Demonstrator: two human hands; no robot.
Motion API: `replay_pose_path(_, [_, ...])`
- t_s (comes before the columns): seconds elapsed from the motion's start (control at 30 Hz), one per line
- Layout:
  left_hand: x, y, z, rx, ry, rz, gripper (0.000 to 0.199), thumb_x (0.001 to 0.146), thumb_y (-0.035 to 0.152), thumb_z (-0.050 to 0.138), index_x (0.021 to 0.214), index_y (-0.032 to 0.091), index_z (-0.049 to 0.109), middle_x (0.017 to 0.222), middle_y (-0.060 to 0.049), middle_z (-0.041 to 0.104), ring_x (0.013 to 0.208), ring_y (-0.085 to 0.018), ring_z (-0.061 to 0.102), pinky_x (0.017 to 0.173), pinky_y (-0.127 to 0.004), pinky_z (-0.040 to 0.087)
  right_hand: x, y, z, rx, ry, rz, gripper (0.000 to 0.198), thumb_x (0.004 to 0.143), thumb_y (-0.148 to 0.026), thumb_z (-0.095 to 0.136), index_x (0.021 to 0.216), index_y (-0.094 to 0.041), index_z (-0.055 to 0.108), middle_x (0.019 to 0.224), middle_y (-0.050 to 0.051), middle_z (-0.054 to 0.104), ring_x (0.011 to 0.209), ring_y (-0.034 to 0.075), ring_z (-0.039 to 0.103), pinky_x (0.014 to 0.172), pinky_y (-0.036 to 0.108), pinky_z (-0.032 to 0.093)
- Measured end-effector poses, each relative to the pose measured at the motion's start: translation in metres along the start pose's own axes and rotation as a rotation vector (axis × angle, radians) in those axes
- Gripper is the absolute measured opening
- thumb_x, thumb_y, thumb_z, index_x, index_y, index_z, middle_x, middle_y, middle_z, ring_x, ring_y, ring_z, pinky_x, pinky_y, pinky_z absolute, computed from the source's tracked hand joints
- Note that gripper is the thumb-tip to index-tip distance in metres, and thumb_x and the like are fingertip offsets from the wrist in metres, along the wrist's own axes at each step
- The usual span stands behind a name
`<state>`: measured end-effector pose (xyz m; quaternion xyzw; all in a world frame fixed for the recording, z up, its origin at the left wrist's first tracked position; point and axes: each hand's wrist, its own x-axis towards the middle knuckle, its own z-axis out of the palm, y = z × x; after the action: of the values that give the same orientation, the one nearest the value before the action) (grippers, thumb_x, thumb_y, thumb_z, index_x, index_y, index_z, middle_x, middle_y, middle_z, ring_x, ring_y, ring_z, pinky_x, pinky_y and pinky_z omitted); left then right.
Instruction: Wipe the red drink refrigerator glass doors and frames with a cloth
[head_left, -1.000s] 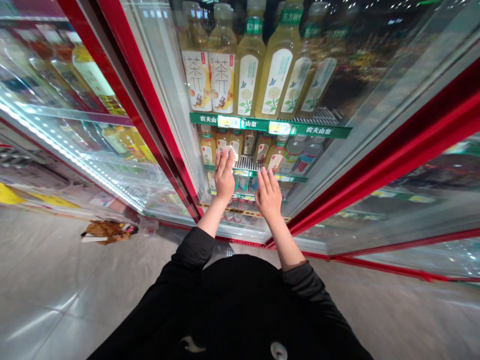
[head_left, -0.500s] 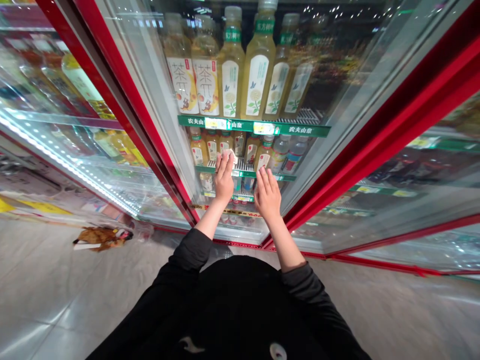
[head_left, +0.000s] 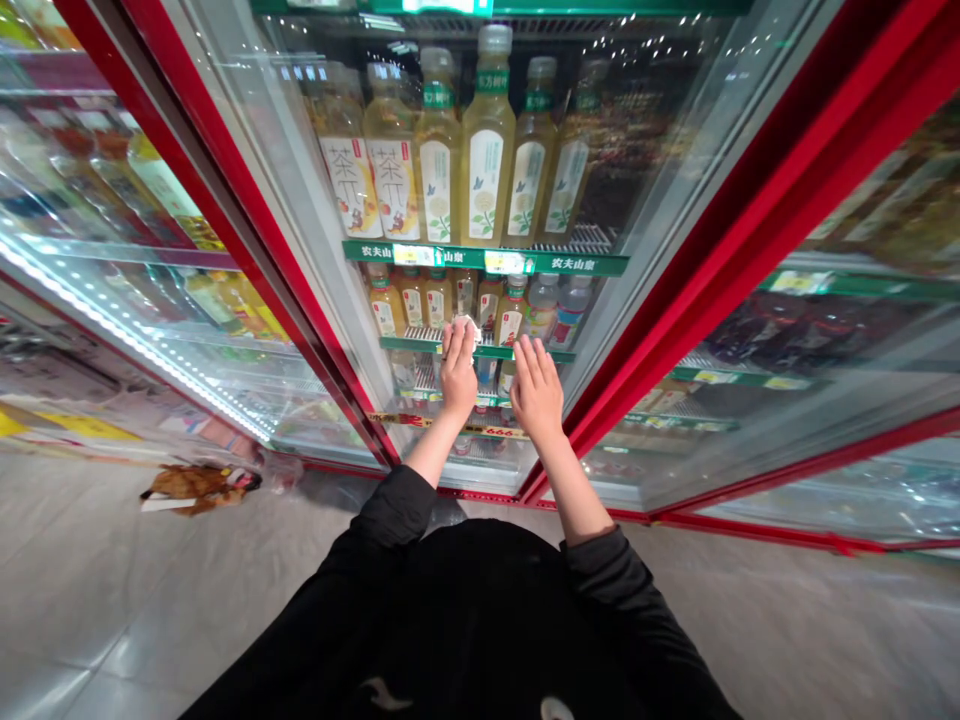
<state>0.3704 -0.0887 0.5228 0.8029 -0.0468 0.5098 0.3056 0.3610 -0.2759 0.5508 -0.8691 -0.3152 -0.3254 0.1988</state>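
Note:
My left hand [head_left: 458, 372] presses a crumpled white tissue [head_left: 472, 327] against the glass door [head_left: 637, 180] of a drinks fridge. Most of the tissue is hidden beneath the fingers. Beside it, my right hand [head_left: 538, 388] lies flat on the same pane with its fingers stretched out and nothing in it. Behind the glass, small tea bottles [head_left: 511, 315] stand on a shelf just above my fingertips. Larger bottles of pale yellow tea [head_left: 487, 185] fill the shelf over them.
Red door frames [head_left: 720, 250] border the pane on both sides. More lit shelves of bottles [head_left: 161, 180] stand at left, and another fridge section is at right. A brown bird-shaped object [head_left: 196, 487] lies on the grey floor [head_left: 67, 570] at lower left.
My left hand has slid slightly right and down with the tissue, nearer my right hand. My right hand stays about where it was. The view has tilted a little upward.

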Motion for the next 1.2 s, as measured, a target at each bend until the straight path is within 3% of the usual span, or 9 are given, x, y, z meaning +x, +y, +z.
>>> replay_pose_path(0.2, [0.037,-0.009,-0.011,0.071,0.075,0.027,0.060,0.115,0.019,0.023,0.169,0.029,0.048,0.175,-0.001,0.048,0.170,-0.016,0.019,0.142,-0.040,0.021,-0.004,0.017,-0.012,-0.002,-0.002,0.009,0.071,0.104,-0.010,0.039,0.175,-0.019,0.034,0.177,0.011,0.044,0.170,0.025,0.030,0.139,0.054,0.032])
replay_pose_path(0.37, [0.015,0.003,-0.003,0.086,0.165,0.023,0.064,0.114,0.013,0.023,0.174,0.030,0.038,0.178,-0.001,0.041,0.170,-0.017,0.017,0.141,-0.040,0.024,-0.008,0.031,-0.018,-0.010,0.045,0.017,0.075,0.104,-0.011,0.040,0.178,-0.021,0.026,0.178,0.011,0.043,0.169,0.027,0.032,0.138,0.057,0.034])
replay_pose_path(0.5, [0.000,0.022,0.018,0.135,0.051,0.175,0.065,0.114,0.011,0.026,0.176,0.030,0.031,0.176,-0.003,0.046,0.169,-0.019,0.020,0.140,-0.042,0.032,-0.010,0.039,-0.022,-0.012,0.042,0.010,0.075,0.105,-0.011,0.039,0.178,-0.022,0.025,0.178,0.011,0.043,0.169,0.027,0.033,0.138,0.057,0.034])
replay_pose_path(0.6, [0.013,0.030,0.028,0.138,0.025,0.258,0.066,0.114,0.011,0.027,0.176,0.034,0.030,0.173,0.000,0.050,0.169,-0.017,0.024,0.140,-0.041,0.034,-0.012,0.046,-0.026,-0.017,0.049,0.022,0.074,0.106,-0.011,0.037,0.178,-0.022,0.025,0.178,0.011,0.043,0.169,0.026,0.033,0.138,0.056,0.034])
replay_pose_path(0.77, [0.038,0.030,0.022,0.108,0.071,0.233,0.067,0.114,0.011,0.024,0.176,0.037,0.029,0.178,0.001,0.042,0.170,-0.017,0.020,0.141,-0.041,0.031,-0.015,0.062,-0.030,-0.018,0.061,0.054,0.077,0.104,-0.011,0.038,0.179,-0.021,0.021,0.180,0.012,0.039,0.170,0.027,0.029,0.139,0.058,0.031])
replay_pose_path(0.93, [0.012,0.031,0.027,0.131,0.103,0.144,0.064,0.115,0.014,0.022,0.175,0.032,0.034,0.176,-0.002,0.046,0.169,-0.016,0.021,0.140,-0.041,0.033,-0.017,0.074,-0.034,-0.034,0.084,0.071,0.075,0.104,-0.012,0.038,0.177,-0.019,0.027,0.179,0.013,0.041,0.171,0.027,0.029,0.139,0.058,0.031])
replay_pose_path(1.07, [-0.007,0.044,0.046,0.138,0.001,0.210,0.062,0.115,0.015,0.026,0.175,0.030,0.034,0.172,-0.004,0.052,0.168,-0.017,0.022,0.139,-0.041,0.035,-0.019,0.080,-0.037,-0.022,0.076,0.061,0.075,0.103,-0.012,0.039,0.177,-0.019,0.027,0.179,0.012,0.041,0.170,0.027,0.030,0.138,0.058,0.033])
replay_pose_path(1.2, [0.012,0.058,0.056,0.144,-0.036,0.335,0.067,0.114,0.011,0.026,0.177,0.035,0.026,0.174,0.001,0.050,0.168,-0.016,0.022,0.140,-0.040,0.033,-0.024,0.085,-0.040,-0.015,0.078,0.044,0.077,0.103,-0.010,0.039,0.178,-0.020,0.025,0.179,0.013,0.042,0.170,0.027,0.031,0.138,0.057,0.034])
